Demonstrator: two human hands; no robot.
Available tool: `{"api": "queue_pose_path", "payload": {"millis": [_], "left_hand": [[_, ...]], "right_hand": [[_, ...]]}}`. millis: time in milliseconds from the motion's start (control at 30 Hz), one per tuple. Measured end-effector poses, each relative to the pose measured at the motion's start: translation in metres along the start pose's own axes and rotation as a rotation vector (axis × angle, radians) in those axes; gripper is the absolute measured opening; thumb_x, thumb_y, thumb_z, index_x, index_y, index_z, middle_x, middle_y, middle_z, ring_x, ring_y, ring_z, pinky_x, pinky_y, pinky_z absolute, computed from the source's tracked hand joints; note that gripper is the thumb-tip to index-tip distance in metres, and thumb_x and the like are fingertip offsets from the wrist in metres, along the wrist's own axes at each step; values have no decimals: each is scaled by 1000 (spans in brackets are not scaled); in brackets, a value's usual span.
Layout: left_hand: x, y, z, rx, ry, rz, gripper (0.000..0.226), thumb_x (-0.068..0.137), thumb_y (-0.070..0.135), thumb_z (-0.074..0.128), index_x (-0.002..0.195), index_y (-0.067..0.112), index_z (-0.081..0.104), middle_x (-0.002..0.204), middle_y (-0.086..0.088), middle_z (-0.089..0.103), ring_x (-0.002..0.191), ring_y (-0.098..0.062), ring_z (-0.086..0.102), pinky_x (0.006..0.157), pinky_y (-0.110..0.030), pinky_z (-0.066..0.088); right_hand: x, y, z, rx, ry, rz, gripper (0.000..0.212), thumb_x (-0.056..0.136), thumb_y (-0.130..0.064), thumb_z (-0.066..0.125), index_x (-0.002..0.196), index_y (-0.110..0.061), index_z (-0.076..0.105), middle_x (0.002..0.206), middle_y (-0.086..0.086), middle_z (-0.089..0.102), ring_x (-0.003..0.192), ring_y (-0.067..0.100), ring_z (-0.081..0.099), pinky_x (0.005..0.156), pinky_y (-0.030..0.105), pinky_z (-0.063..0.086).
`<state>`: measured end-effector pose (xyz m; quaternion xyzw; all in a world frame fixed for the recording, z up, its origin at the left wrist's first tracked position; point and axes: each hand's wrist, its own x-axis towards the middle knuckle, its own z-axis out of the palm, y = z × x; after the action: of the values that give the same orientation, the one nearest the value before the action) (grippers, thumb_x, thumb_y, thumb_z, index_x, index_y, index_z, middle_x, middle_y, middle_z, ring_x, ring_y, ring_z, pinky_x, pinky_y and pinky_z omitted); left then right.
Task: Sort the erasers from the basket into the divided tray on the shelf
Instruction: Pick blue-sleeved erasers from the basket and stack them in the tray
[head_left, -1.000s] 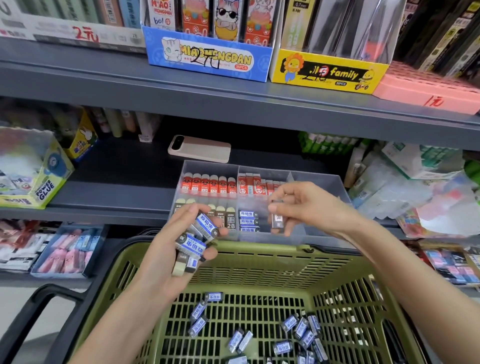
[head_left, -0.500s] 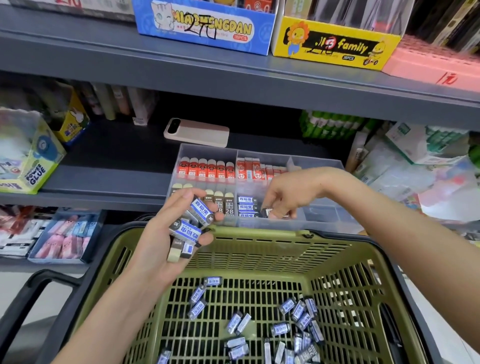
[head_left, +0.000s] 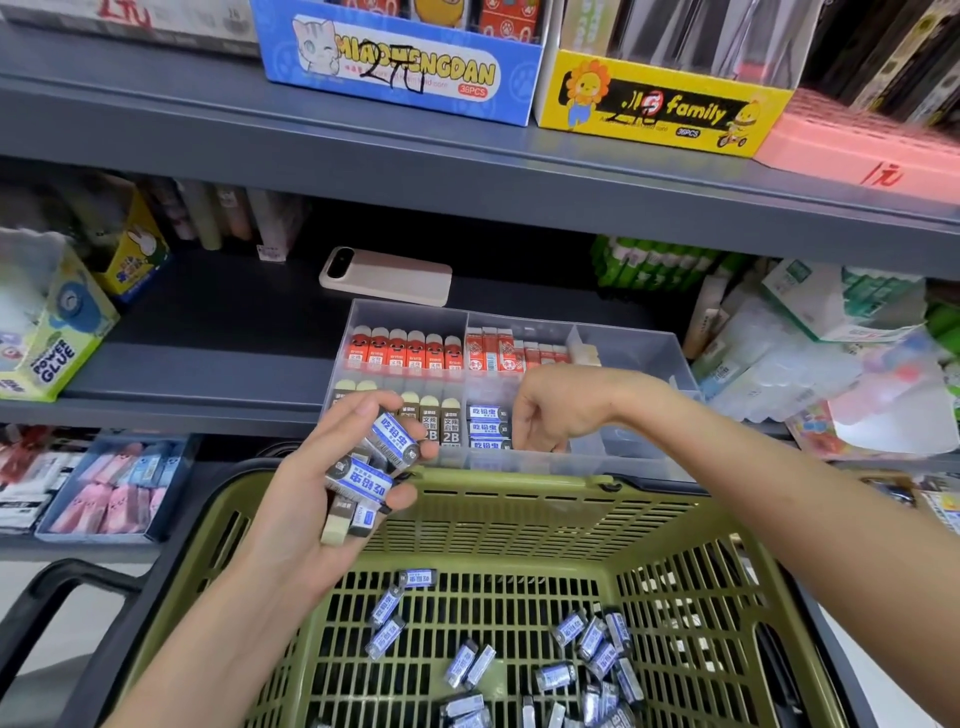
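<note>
Several erasers (head_left: 363, 475) at once gripped in the left hand (head_left: 311, 493), fingers and thumb curled round the bunch; hard to count, the lower ones hidden under the top two. Right hand (head_left: 556, 410) dipped knuckles-up into the divided tray (head_left: 670, 364), in a front compartment. Fingertips hidden behind the palm, so cannot tell whether pinching an eraser or already let go.

Just left of those fingers, a stack of blue-labelled erasers (head_left: 488, 428), long axes running left to right, labels facing up. In the left grip, top eraser slanted from upper left to lower right, the next lying nearly crosswise, a beige one pointing down out of the bottom of the hand. Below both hands, the green basket (head_left: 519, 499) with many loose erasers (head_left: 592, 639) pointing all ways, the nearest cut off at the bottom edge.

Compared with one second ago: right hand then raised above the tray, pinching an eraser upright; now lowered inside. Left bunch unchanged.
</note>
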<state>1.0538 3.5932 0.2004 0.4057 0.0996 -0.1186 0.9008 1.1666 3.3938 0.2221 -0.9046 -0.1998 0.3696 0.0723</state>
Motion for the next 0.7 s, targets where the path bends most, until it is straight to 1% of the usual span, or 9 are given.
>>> {"api": "queue_pose_path", "payload": {"millis": [100, 167, 233, 300, 367, 400, 467, 567, 700], "left_hand": [[0, 0, 1, 1, 9, 1, 17, 78, 24, 56, 83, 13, 69, 80, -15, 64, 74, -25, 66, 39, -21, 42], [-1, 1, 3, -17, 14, -10, 17, 78, 24, 56, 83, 13, 69, 81, -15, 64, 75, -26, 66, 39, -21, 42], [-2, 2, 5, -48, 14, -29, 18, 78, 23, 56, 83, 12, 69, 83, -15, 65, 76, -28, 67, 38, -21, 42], [-3, 1, 8, -63, 5, -51, 18, 79, 23, 56, 82, 11, 69, 87, -17, 67, 79, -30, 67, 39, -20, 42], [-5, -2, 12, -58, -4, -73, 18, 80, 22, 55, 83, 11, 68, 93, -19, 68, 81, -32, 68, 40, -19, 42], [-6, -4, 14, -53, -5, -83, 17, 80, 22, 55, 83, 11, 69, 94, -19, 69, 81, -32, 68, 39, -20, 43], [-8, -8, 17, -42, -3, -92, 17, 79, 21, 56, 82, 12, 70, 87, -14, 69, 73, -26, 66, 38, -22, 43], [-11, -11, 20, -38, -15, -86, 18, 79, 20, 56, 87, 12, 70, 80, -11, 64, 55, -15, 57, 39, -24, 44], [-14, -12, 22, -9, -41, -68, 23, 80, 20, 54, 92, 14, 72, 83, -13, 69, 51, -16, 61, 42, -26, 47]], "right_hand": [[-3, -1, -1, 67, 14, -15, 20, 85, 3, 60, 100, -5, 70, 76, -2, 65, 65, 9, 64, 62, 14, 54], [-10, -1, -3, 105, 29, -25, 21, 86, 6, 55, 101, -1, 68, 80, 4, 65, 66, 12, 64, 68, 21, 56], [-23, -3, -5, 82, 94, -38, 22, 87, 6, 49, 96, 0, 69, 77, 4, 66, 69, 15, 65, 72, 28, 57], [-38, -8, -5, 66, 267, -101, 17, 89, -5, 53, 86, -5, 70, 71, -1, 67, 69, 12, 65, 72, 27, 54], [-54, -21, -1, 215, 421, -231, 22, 90, -24, 59, 80, -9, 71, 70, 3, 68, 64, 14, 61, 66, 26, 48], [-62, -30, 4, 297, 469, -290, 25, 88, -32, 60, 78, -12, 71, 70, 5, 68, 60, 14, 57, 62, 27, 45], [-72, -48, 16, 347, 525, -347, 26, 82, -43, 63, 77, -20, 73, 67, 0, 65, 55, 5, 47, 55, 25, 38], [-73, -67, 32, 211, 612, -253, 27, 73, -53, 67, 78, -27, 71, 67, -8, 56, 64, 4, 47, 62, 26, 40], [-68, -74, 42, 205, 661, -213, 21, 74, -45, 72, 83, -27, 68, 74, -13, 49, 73, 2, 48, 65, 20, 37]]}}
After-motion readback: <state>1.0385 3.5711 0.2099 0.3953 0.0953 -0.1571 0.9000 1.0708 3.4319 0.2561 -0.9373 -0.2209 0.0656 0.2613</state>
